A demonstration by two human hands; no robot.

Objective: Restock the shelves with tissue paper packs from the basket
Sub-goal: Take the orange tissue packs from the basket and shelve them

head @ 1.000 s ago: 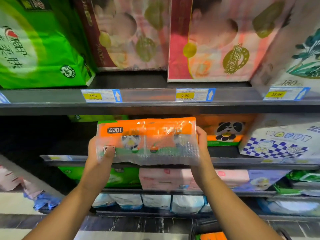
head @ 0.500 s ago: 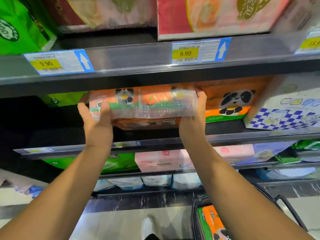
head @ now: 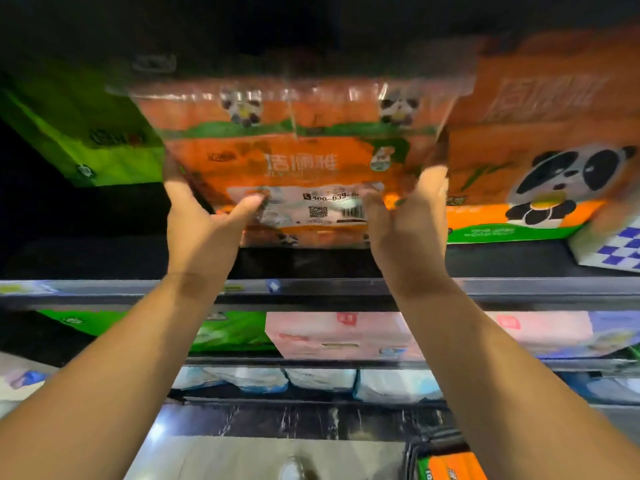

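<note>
Blurry view, I can't see fingertips behind the orange tissue pack (head: 301, 157), which tilts above the shelf (head: 519, 289), held at its lower corners between left grip (head: 204, 225) and right grip (head: 410, 226).

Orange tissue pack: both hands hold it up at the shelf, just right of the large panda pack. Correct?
Not quite. The head view shows the left hand and right hand holding the orange tissue pack up at the shelf, but just left of the large panda pack.
</note>
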